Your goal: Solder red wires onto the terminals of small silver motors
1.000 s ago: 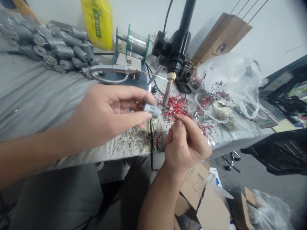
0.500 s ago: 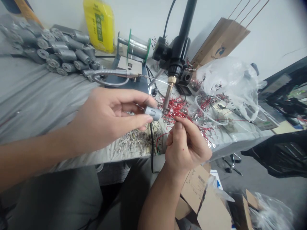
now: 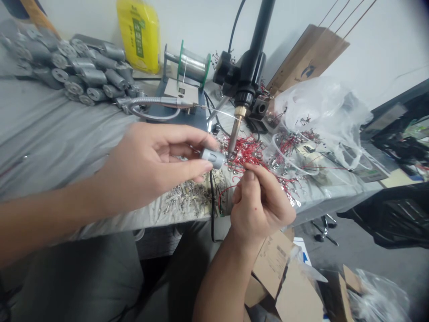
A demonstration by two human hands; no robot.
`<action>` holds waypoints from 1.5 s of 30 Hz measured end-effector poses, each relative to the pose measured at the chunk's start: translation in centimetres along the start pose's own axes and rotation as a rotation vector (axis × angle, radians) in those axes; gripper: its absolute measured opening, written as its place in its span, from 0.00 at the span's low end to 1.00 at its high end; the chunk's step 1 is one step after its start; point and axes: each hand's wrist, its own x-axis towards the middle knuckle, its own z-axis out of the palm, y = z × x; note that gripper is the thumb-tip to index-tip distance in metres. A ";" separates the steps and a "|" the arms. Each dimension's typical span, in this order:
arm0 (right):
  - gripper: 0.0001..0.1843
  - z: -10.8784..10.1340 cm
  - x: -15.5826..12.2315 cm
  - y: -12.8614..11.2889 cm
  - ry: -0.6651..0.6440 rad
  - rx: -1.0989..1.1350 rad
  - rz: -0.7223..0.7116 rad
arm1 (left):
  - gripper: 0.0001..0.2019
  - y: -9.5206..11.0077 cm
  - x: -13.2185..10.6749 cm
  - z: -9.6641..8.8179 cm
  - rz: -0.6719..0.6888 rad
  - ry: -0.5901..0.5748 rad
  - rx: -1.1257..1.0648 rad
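Note:
My left hand [image 3: 150, 163] pinches a small grey cylindrical motor [image 3: 213, 158] between thumb and fingers, holding its end against the tip of the mounted soldering iron [image 3: 234, 129]. My right hand [image 3: 261, 201] is closed in a pinch on a thin red wire [image 3: 234, 172] just under the motor's end. A thin solder wire [image 3: 214, 108] runs from a flexible metal tube [image 3: 150, 102] toward the iron's tip. Both hands hover over the table's front edge.
A pile of grey motors [image 3: 73, 67] lies at the back left. A solder spool [image 3: 192, 65] on a blue stand and a yellow bag [image 3: 139, 31] stand behind. Red wires [image 3: 251, 147], clear plastic bags [image 3: 318, 112] and metal scraps [image 3: 184, 197] lie around. Cardboard boxes [image 3: 284, 277] sit on the floor.
The view shifted slightly a second ago. Both hands have stayed almost still at the iron's tip, with the motor and wire held the same way.

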 end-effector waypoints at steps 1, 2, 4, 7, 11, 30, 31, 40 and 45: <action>0.06 0.0 0.0 0.0 0.008 0.011 -0.002 | 0.11 0.0 0.0 0.0 0.003 -0.002 0.006; 0.06 0.1 0.0 0.0 0.015 0.020 -0.004 | 0.11 0.0 0.0 0.0 0.009 -0.001 0.011; 0.06 0.1 0.0 0.1 0.022 0.023 -0.003 | 0.10 0.1 0.0 0.0 0.014 -0.002 0.020; 0.06 0.1 0.0 0.1 0.012 -0.009 0.001 | 0.10 0.1 0.0 0.0 0.021 -0.002 0.003; 0.06 0.1 0.0 0.1 0.014 -0.023 -0.009 | 0.10 0.0 0.1 0.0 0.019 -0.014 -0.029; 0.07 0.2 0.1 0.0 0.007 -0.008 -0.011 | 0.09 0.1 0.1 0.1 0.013 -0.008 0.008; 0.07 0.2 0.1 0.0 0.009 0.001 -0.013 | 0.09 0.1 0.1 0.1 0.010 -0.011 0.005; 0.06 0.2 0.1 0.0 0.014 0.010 -0.002 | 0.10 0.2 0.1 0.0 0.008 -0.007 0.026; 0.06 0.3 0.1 0.0 0.023 0.031 -0.010 | 0.10 0.2 0.1 0.0 0.016 -0.017 0.005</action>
